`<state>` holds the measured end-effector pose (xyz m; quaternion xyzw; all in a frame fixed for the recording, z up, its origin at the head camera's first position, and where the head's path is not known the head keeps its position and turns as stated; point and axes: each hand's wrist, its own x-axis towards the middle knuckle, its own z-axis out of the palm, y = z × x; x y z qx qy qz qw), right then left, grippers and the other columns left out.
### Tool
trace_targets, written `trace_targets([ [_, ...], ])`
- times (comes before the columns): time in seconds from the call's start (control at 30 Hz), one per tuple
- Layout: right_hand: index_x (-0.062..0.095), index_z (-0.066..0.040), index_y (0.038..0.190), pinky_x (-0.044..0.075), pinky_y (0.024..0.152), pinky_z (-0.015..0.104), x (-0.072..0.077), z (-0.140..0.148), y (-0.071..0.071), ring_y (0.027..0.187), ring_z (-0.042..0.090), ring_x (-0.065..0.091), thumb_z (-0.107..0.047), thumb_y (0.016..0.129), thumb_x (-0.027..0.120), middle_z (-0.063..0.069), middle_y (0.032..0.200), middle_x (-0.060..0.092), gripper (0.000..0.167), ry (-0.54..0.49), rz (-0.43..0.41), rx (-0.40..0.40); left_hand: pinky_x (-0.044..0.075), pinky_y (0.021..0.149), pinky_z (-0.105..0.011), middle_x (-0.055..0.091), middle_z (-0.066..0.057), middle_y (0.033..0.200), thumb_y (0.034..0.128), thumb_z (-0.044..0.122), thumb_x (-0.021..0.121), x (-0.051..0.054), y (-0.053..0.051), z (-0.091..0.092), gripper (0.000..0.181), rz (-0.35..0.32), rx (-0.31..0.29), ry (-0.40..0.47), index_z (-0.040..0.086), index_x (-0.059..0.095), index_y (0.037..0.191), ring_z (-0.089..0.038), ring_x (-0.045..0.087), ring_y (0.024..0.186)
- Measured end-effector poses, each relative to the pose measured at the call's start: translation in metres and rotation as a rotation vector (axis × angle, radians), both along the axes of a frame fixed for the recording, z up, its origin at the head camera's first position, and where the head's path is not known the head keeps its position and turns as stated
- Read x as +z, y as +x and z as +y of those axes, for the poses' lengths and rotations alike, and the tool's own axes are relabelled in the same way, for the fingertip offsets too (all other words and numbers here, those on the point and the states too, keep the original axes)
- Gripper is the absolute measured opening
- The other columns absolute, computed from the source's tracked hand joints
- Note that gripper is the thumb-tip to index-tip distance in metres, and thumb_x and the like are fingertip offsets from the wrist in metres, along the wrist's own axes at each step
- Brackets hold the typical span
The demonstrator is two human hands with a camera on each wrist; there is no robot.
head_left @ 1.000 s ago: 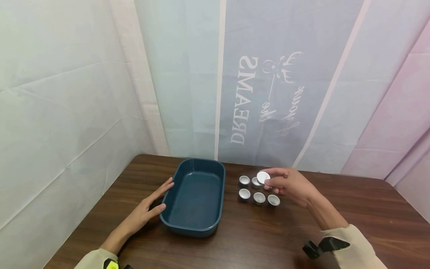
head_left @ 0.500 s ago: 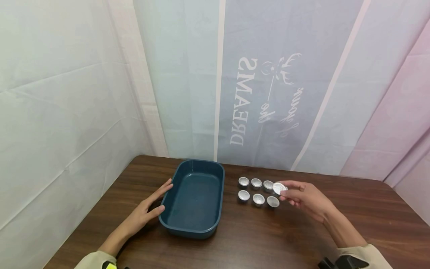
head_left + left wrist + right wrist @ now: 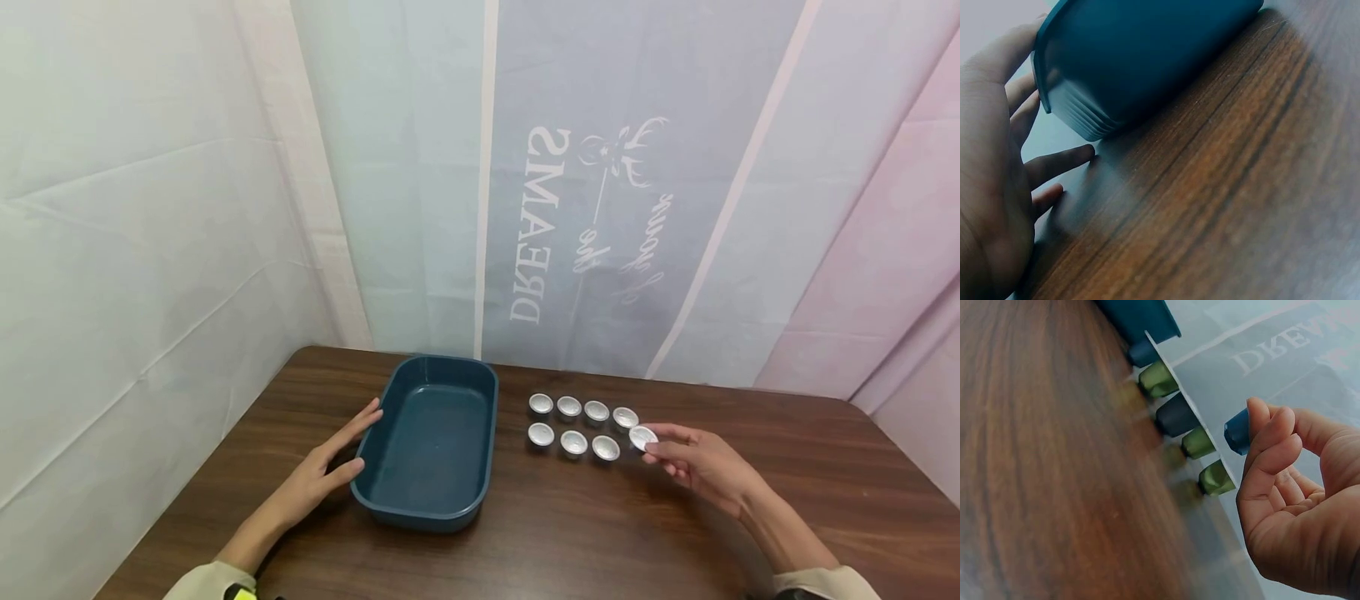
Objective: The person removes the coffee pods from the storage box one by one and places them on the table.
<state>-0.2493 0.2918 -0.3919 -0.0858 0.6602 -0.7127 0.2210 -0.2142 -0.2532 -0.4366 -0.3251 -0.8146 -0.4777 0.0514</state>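
My right hand (image 3: 705,467) pinches a coffee capsule (image 3: 642,438) between thumb and fingers, its silver lid facing up. In the right wrist view the held capsule (image 3: 1237,432) has a blue body and is off the table. To its left, several more capsules (image 3: 573,442) stand lid-up in two rows; green capsules (image 3: 1159,379) and a dark capsule (image 3: 1177,416) show from the side. With fingers spread and fairly straight, my left hand (image 3: 311,483) touches the left rim of a deep blue rectangular tub (image 3: 420,518). Nothing lies inside the tub.
The dark wood table (image 3: 570,542) carries the tub left of the capsules. Behind it hangs a pale printed curtain (image 3: 420,208), close to the table's far edge. Another light cloth (image 3: 150,250) hangs along the left side.
My right hand has carried the held capsule rightward and slightly nearer, from over the far row to that row's right end, uncovering standing capsules. My left hand stays at the tub.
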Motion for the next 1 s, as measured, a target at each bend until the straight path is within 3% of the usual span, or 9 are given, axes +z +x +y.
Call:
trace_targets([
  [0.37, 0.063, -0.013, 0.114, 0.045, 0.058, 0.014, -0.017, -0.002, 0.001, 0.065, 0.002, 0.058, -0.002, 0.093, 0.058, 0.005, 0.089, 0.071, 0.024, -0.003, -0.058, -0.008, 0.027, 0.105, -0.03, 0.014, -0.01, 0.159, 0.0961, 0.0, 0.046, -0.001, 0.004, 0.0, 0.058, 0.002, 0.0, 0.0, 0.009, 0.027, 0.151, -0.02, 0.02, 0.143],
  [0.73, 0.054, -0.001, 0.127, 0.041, 0.053, 0.014, -0.019, -0.001, 0.001, 0.062, 0.003, 0.052, -0.004, 0.092, 0.06, 0.01, 0.091, 0.071, 0.036, 0.065, -0.049, -0.018, 0.025, 0.105, -0.027, 0.014, -0.009, 0.159, 0.0959, -0.001, 0.046, 0.001, 0.002, 0.0, 0.059, -0.003, -0.009, 0.015, 0.01, 0.028, 0.151, -0.021, 0.019, 0.143],
  [1.0, 0.057, -0.003, 0.124, 0.041, 0.053, 0.013, -0.019, 0.0, -0.001, 0.062, 0.003, 0.052, -0.006, 0.091, 0.063, 0.011, 0.091, 0.071, 0.033, 0.086, -0.06, -0.016, 0.025, 0.105, -0.027, 0.014, -0.008, 0.159, 0.0962, -0.001, 0.045, 0.001, 0.001, 0.001, 0.059, -0.004, -0.016, 0.018, 0.009, 0.027, 0.151, -0.022, 0.018, 0.143],
])
